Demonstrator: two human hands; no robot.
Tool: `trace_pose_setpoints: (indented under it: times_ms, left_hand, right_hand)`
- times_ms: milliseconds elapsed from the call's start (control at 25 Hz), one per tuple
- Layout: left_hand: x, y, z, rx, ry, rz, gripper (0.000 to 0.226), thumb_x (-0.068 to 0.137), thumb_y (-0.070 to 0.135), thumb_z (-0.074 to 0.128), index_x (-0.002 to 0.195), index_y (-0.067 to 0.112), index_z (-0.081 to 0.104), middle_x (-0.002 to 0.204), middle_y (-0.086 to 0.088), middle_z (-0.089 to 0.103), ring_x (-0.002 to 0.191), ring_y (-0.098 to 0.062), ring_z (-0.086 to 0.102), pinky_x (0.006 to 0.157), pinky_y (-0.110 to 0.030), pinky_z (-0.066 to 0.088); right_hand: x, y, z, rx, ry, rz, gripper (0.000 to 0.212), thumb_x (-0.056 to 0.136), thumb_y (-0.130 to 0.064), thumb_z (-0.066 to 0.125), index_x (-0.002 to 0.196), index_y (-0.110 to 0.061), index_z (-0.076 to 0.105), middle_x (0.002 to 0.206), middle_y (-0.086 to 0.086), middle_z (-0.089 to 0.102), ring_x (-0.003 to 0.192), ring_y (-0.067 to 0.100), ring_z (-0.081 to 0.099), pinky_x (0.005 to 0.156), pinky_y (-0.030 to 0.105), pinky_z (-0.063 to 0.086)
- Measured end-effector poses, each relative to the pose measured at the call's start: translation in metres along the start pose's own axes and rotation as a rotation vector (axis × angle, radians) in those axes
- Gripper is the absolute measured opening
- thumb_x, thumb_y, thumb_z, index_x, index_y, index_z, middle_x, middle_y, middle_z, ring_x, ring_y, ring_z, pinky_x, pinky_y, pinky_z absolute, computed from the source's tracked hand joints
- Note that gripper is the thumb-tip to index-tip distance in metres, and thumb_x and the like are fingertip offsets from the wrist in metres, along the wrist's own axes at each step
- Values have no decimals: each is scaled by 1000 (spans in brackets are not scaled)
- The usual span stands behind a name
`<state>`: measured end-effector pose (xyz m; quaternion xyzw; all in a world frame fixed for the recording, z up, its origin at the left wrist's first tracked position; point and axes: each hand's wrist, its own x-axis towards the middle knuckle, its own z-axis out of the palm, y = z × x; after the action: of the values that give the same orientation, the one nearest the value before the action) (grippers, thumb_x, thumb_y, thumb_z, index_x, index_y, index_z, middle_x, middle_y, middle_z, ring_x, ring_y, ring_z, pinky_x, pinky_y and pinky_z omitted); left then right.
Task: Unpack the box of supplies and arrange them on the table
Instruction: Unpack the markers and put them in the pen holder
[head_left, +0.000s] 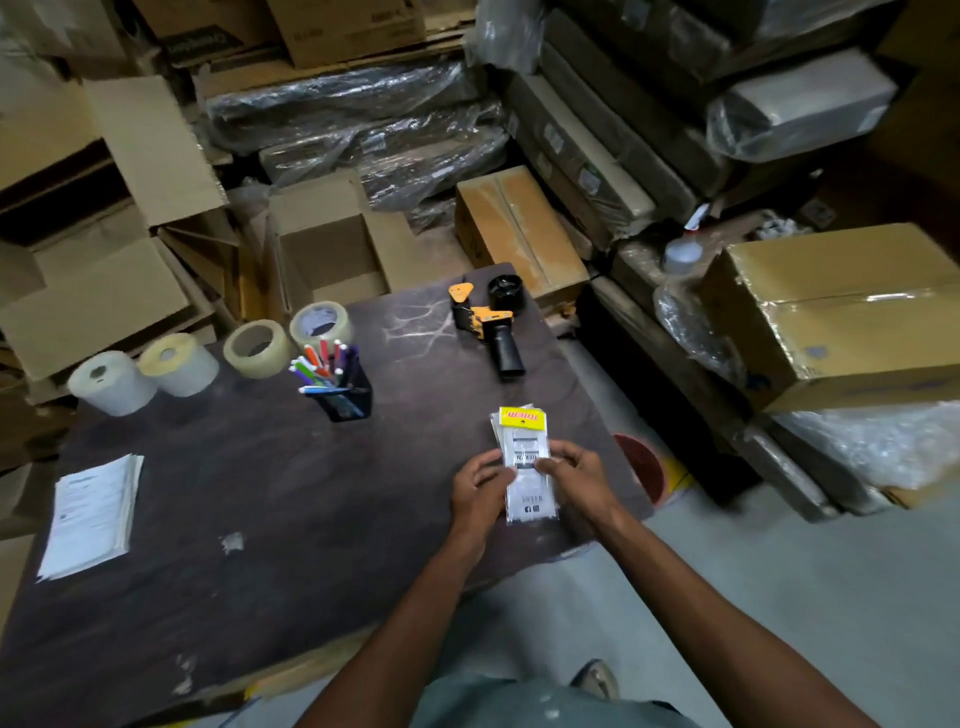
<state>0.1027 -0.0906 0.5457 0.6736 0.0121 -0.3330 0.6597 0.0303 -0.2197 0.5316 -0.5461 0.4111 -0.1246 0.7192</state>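
Note:
A stack of clear plastic packets with yellow header cards (524, 457) lies on the dark table (249, 509) near its right edge. My left hand (475, 486) grips the stack's left side and my right hand (574, 470) grips its right side. Further back on the table stand a black pen holder full of coloured pens (340, 387), two rolls of clear tape (283, 340), two white paper rolls (143, 374) and a yellow-and-black tape dispenser (491, 325). A stack of printed sheets (93, 514) lies at the table's left.
A taped cardboard box (841, 312) sits on wrapped bundles to the right. Open cardboard boxes (327, 249) and plastic-wrapped packages (363, 119) crowd the floor behind the table. A red and yellow round object (649, 467) stands beside the table's right edge.

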Motion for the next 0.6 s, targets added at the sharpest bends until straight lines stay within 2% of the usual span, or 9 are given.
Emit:
trace_pose_setpoints:
  times_ms: [80,280,400,480,600]
  left_hand:
    - [-5,-4,38,-5,-9,-8,27,90,4,64,117,7,65,108,-15,73,94,-33,71,83,-46,59]
    - [-10,-5,116,42,-94,-17,24,96,1,54,119,5,59,99,-15,69,68,-17,69,59,-27,58]
    - [-2,-2,149,113,-142,2,22,96,1,52,115,9,61,96,-11,69,68,-15,68,60,-25,58]
    - [10,0,171,165,-165,13,22,96,1,52,105,17,64,92,-7,69,69,-15,66,63,-27,56]
    - [37,3,201,231,-184,49,25,92,-1,55,101,20,66,85,-4,69,72,-17,64,70,-36,56]
  right_hand:
    - [7,-4,-40,15,20,16,21,85,5,64,104,-2,71,95,19,76,87,37,73,85,55,58]
    - [17,-18,-119,24,112,7,20,87,5,64,105,1,72,94,11,77,78,23,73,74,36,61]
    - [28,-25,-152,73,159,28,19,88,4,62,102,-3,73,98,13,77,84,29,74,80,41,61]
    - [38,-34,-173,89,210,37,18,88,4,61,98,-6,73,97,14,76,79,27,74,77,38,61]
    - [60,-47,-200,86,266,53,20,90,2,61,106,-4,70,99,13,75,84,28,73,80,40,60]
